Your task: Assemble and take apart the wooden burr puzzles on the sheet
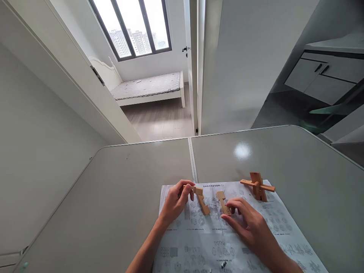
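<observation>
My left hand (176, 198) is closed, its thumb and fingers pinching a small notched wooden puzzle piece (198, 190) just over the paper. Below that piece a second notched wooden piece (204, 206) lies slanted on the sheet. To the right rests a flat, paler wooden piece (221, 200) with a cut-out in its side. My right hand (247, 220) has its thumb and forefinger at the lower end of this piece, gripping it. Farther right stands a cross-shaped assembly of interlocked wooden pieces (257, 186).
A printed instruction sheet (199, 240) with puzzle diagrams lies under both hands. It covers part of a grey folding table (136, 189) with a centre seam (192, 159). Beyond the table are a doorway, a bed (150, 85) and a window. Cabinets (324, 72) stand at right.
</observation>
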`<state>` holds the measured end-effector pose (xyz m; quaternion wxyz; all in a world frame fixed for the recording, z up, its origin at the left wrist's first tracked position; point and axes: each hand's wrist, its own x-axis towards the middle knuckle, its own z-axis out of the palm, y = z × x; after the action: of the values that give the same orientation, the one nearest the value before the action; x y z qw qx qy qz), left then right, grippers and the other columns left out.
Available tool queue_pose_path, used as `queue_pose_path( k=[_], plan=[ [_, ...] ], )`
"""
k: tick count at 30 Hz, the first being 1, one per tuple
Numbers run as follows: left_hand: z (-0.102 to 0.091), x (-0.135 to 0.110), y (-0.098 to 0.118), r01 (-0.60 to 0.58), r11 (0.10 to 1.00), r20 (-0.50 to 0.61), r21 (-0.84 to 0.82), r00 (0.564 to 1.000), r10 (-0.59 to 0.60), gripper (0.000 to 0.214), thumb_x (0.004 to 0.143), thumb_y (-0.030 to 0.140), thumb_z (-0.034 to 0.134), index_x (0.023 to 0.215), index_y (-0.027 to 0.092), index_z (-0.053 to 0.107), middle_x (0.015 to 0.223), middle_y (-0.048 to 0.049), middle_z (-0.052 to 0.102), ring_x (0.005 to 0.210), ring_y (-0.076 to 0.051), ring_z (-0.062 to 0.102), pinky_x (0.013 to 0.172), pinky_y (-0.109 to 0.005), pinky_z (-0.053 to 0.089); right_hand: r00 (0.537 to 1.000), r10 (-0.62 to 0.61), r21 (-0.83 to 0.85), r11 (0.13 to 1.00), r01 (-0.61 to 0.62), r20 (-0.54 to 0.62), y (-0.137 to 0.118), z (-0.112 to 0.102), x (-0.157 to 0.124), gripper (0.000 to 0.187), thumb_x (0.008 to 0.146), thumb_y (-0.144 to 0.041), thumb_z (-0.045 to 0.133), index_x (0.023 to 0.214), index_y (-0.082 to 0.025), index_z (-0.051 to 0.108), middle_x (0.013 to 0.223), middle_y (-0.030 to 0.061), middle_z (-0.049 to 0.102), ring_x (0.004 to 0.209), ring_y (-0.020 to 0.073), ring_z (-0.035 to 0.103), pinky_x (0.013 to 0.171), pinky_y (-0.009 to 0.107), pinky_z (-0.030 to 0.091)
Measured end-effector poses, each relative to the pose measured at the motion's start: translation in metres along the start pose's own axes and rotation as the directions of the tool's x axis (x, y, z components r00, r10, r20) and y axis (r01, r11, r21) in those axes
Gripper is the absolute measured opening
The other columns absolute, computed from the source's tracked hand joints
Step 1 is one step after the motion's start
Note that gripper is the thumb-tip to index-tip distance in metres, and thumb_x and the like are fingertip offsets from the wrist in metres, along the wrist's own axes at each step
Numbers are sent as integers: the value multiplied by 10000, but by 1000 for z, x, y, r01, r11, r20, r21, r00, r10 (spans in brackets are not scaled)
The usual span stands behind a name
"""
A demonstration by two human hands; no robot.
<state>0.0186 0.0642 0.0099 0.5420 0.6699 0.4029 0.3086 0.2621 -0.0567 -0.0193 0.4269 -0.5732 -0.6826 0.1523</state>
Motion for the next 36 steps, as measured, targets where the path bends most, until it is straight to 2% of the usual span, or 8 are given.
queue_pose_path(
  k=[4, 9, 11, 16, 21, 26, 32, 36],
  plan=[
    [2, -2, 5, 28, 996, 22, -84, 999, -27, 481, 1069, 540, 473, 1323, 158, 619, 872, -44, 718, 533, -92, 389, 515, -220, 367, 999, -19, -6, 1000, 18, -40, 1, 0, 0, 211, 1045, -470, 629, 1093, -266, 648, 998, 48, 705, 756, 188, 703, 705, 297, 608],
    [9, -4, 15, 32, 980, 73, -198, 997, -18, 533, 1056, 527, 512, 1432, 156, 578, 1005, -108, 777, 538, -92, 451, 579, -253, 435, 998, -60, -7, 998, 60, -19, 1, -3, -1, 195, 1051, -458, 627, 1121, -276, 638, 830, 2, 687, 644, 171, 663, 619, 279, 590],
    [14, -6, 18, 38, 972, 92, -230, 996, -18, 549, 1052, 536, 522, 1437, 152, 588, 972, -111, 784, 545, -101, 486, 590, -260, 448, 997, -64, -13, 998, 63, -35, -1, -4, -1, 199, 1054, -455, 621, 1146, -278, 620, 825, 1, 695, 609, 165, 644, 575, 270, 581],
    [29, -12, 21, 84, 951, 112, -297, 992, -53, 610, 1045, 583, 529, 1444, 125, 582, 729, -61, 718, 618, -158, 580, 565, -253, 441, 991, -51, -48, 998, 45, -127, -8, -6, -1, 191, 1085, -433, 557, 1169, -262, 566, 913, 42, 738, 602, 165, 655, 561, 275, 588],
    [42, -18, 17, 146, 943, 151, -300, 983, -104, 603, 1052, 579, 530, 1463, 140, 570, 575, 46, 579, 470, -98, 429, 501, -225, 360, 989, -76, -6, 997, 76, -130, -11, -6, -1, 172, 1091, -361, 547, 1225, -255, 565, 958, 65, 741, 637, 168, 668, 570, 279, 591],
    [57, -25, 15, 167, 937, 206, -306, 973, -106, 615, 1051, 599, 520, 1438, 125, 573, 558, 61, 544, 430, -85, 437, 470, -207, 361, 992, -93, 50, 994, 98, -87, -11, -5, -1, 208, 1074, -256, 572, 1282, -257, 576, 1037, 84, 755, 691, 172, 695, 607, 287, 602],
    [61, -28, 22, 153, 940, 287, -304, 956, -62, 408, 1018, 523, 627, 1226, 172, 638, 888, -27, 649, 511, -80, 630, 478, -186, 421, 992, -104, 106, 988, 111, -77, -10, -9, -1, 341, 1056, -159, 582, 1369, -293, 602, 1093, 83, 744, 723, 160, 692, 636, 292, 607],
    [59, -27, 23, 133, 964, 340, -232, 939, -48, 349, 1017, 470, 643, 1201, 174, 623, 881, -43, 690, 548, -120, 692, 512, -198, 457, 992, -85, 110, 989, 95, -91, -10, -9, 0, 365, 1048, -136, 577, 1362, -307, 648, 1133, 84, 744, 803, 174, 728, 657, 287, 620]
  ],
)
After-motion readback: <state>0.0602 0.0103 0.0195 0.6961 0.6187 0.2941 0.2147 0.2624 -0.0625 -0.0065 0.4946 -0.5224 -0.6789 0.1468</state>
